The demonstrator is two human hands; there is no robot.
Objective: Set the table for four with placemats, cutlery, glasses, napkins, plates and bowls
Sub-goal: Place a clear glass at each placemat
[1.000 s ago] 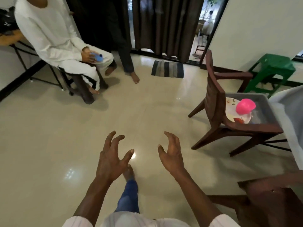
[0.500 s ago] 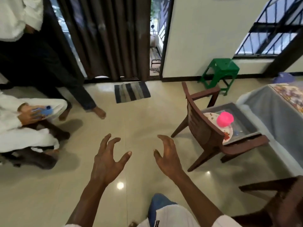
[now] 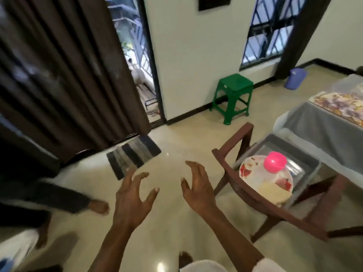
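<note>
Hands bare, floral plate [image 3: 253, 173] just right of your right fingertips.
Your left hand [image 3: 130, 199] and right hand [image 3: 198, 191] hold nothing, fingers spread and crooked; the plate lies in the grey tray [image 3: 306, 165] on the chair [image 3: 233, 139]. It looks stiff, slick, breakable: grip opposite rims.

— Round white plate with red floral print [image 3: 255, 179]?
— Lying in a shallow grey plastic tray [image 3: 294, 147] on the brown wooden chair [image 3: 253, 197], topped by a glossy pink domed plastic bowl [image 3: 275, 162].
— And the rectangular floral placemat [image 3: 337, 105]?
— Flat on the grey-clothed surface [image 3: 314, 130], far right, near its edge.
</note>
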